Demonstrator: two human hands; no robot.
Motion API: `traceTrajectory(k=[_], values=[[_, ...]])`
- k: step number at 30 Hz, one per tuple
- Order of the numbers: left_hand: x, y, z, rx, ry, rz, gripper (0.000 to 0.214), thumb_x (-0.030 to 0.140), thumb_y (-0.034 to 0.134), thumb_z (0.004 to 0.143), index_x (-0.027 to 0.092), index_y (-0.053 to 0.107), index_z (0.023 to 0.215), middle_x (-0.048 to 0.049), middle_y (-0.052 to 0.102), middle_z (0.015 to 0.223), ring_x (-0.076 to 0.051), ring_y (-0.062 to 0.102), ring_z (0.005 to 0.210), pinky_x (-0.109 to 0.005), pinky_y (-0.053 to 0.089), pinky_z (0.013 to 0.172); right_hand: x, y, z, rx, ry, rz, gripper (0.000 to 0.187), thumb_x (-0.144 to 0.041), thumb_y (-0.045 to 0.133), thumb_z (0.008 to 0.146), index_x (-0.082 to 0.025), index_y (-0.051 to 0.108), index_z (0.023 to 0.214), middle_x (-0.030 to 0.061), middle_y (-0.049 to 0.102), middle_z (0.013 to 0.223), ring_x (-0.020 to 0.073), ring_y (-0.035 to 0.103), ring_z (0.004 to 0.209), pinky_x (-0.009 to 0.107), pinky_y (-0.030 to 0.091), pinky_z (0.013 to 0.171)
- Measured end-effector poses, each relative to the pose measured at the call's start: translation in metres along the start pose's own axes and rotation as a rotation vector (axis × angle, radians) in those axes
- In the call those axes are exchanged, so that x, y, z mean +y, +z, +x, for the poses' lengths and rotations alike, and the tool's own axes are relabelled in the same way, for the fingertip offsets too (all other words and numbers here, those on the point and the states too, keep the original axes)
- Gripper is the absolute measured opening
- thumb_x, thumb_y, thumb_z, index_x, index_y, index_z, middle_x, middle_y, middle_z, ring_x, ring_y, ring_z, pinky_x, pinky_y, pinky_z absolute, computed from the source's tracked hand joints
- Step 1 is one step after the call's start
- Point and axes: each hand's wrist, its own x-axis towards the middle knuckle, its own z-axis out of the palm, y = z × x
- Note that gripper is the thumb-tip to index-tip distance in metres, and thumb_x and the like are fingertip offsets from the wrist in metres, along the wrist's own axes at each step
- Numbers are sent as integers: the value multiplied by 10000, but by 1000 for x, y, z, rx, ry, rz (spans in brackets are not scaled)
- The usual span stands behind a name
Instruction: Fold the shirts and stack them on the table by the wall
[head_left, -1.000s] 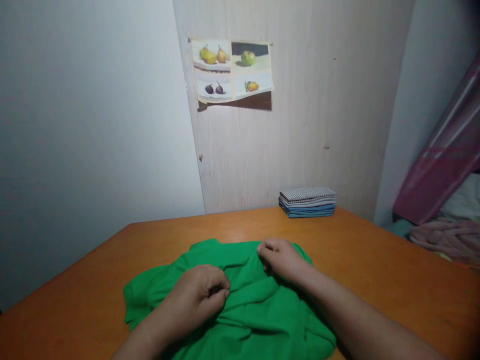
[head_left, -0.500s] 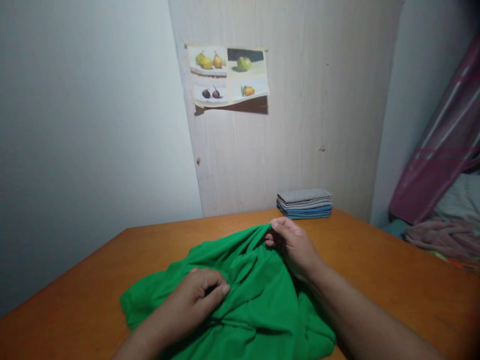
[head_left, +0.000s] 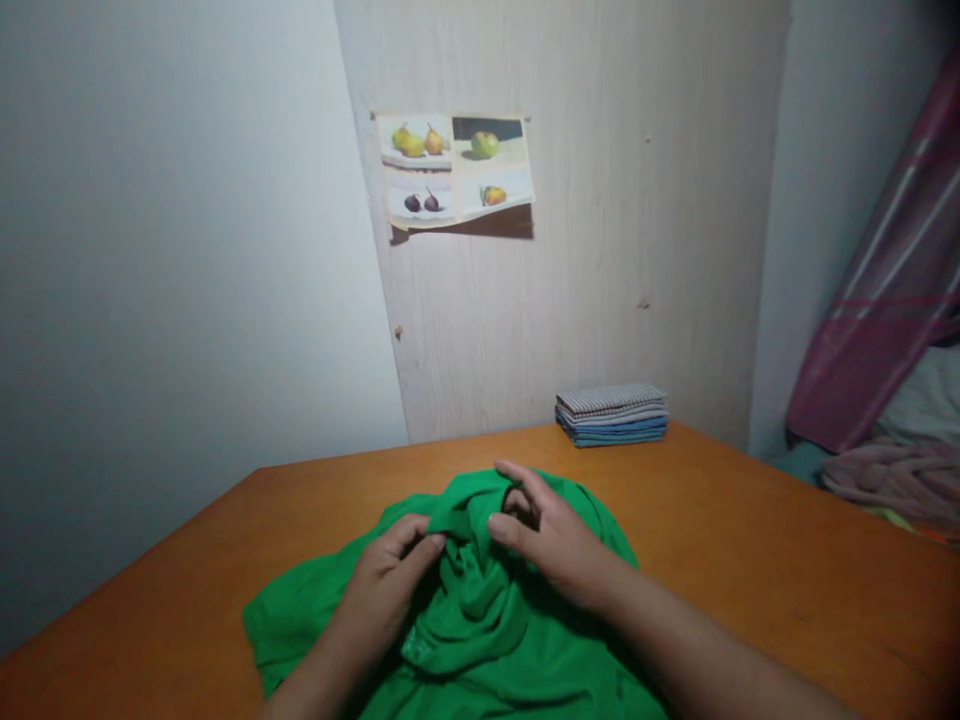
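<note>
A crumpled green garment (head_left: 480, 600) lies bunched on the table in front of me, its folds gathered into a raised roll at the middle. A small pale mark shows on one fold; the garment's exact kind is hidden by the creases. My left hand (head_left: 386, 575) pinches the cloth between thumb and fingers at the left side of the roll. My right hand (head_left: 559, 545) rests against the right side of the roll, its thumb and fingers spread apart with a gap between them. The fingertips of both hands are partly behind fabric.
A neat stack of folded cloths (head_left: 611, 415), striped on top and blue below, sits at the table's (head_left: 750, 560) far edge. A fruit picture sheet (head_left: 456, 170) hangs on the wall. At right are a pink curtain (head_left: 862, 290) and heaped bedding (head_left: 885, 470).
My right hand has come left and let go of the lifted edge, and its fingers have spread. The garment's middle is now bunched into a roll. The left hand has moved slightly up.
</note>
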Motion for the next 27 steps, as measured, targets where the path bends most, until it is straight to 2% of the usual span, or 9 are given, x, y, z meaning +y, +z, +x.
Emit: traceTrajectory(k=[2,5,7,10,14,16,18,22,27], values=[[5,-1,-1,-8,-111,-274,228,389,669,899,188,724,993,-35,707,842,-183,649,780,-283,524,755,9,4,-1,-7,25,-226,954,-435,785,786,-225,297,1580,50,637,1076,204,595,972,330,453,845],[8,-6,-2,31,-187,-531,255,312,724,864,180,721,1082,-55,746,928,-201,701,834,-307,563,800,26,7,1,-56,56,-467,947,-210,698,776,-211,243,1607,31,674,990,187,617,876,303,455,780],[7,-10,0,112,-191,-632,240,238,761,822,167,732,1049,-57,757,950,-206,719,859,-315,577,834,37,3,7,-13,60,-561,854,-112,587,767,-183,319,1575,9,677,864,175,614,785,285,443,723],[2,-18,3,209,-191,-728,191,198,750,823,153,735,1009,-50,764,928,-205,731,864,-327,587,868,44,-11,17,160,50,-629,648,-101,506,782,-166,507,1426,12,662,788,182,606,752,285,433,702],[-1,-18,5,299,-200,-671,204,239,738,851,167,723,1041,-42,762,922,-197,731,869,-304,599,830,30,-17,18,275,-35,-556,299,-190,491,843,-199,610,1117,4,612,760,173,575,709,274,428,657],[2,-13,3,309,-184,-594,251,291,765,835,177,718,1054,-43,760,922,-199,728,877,-279,599,787,18,-8,10,218,-126,-477,156,-244,495,874,-213,598,987,3,607,785,162,569,716,263,429,653],[7,-8,-1,235,-168,-526,318,334,785,818,182,707,1086,-49,757,942,-207,724,889,-273,596,762,9,6,0,99,-226,-465,107,-291,550,873,-216,597,933,7,628,831,159,579,763,261,433,686],[12,-4,-5,71,-164,-464,349,351,766,829,190,673,1124,-49,750,986,-211,721,856,-286,594,718,7,25,-10,-51,-349,-686,131,-309,672,785,-220,633,871,1,643,810,174,575,788,285,400,718],[4,-9,2,199,-226,-532,345,229,819,738,213,652,1039,15,731,842,-176,709,719,-242,579,613,16,21,-5,-117,-373,-778,70,-216,607,739,-216,635,803,1,635,758,169,565,748,275,396,693]])
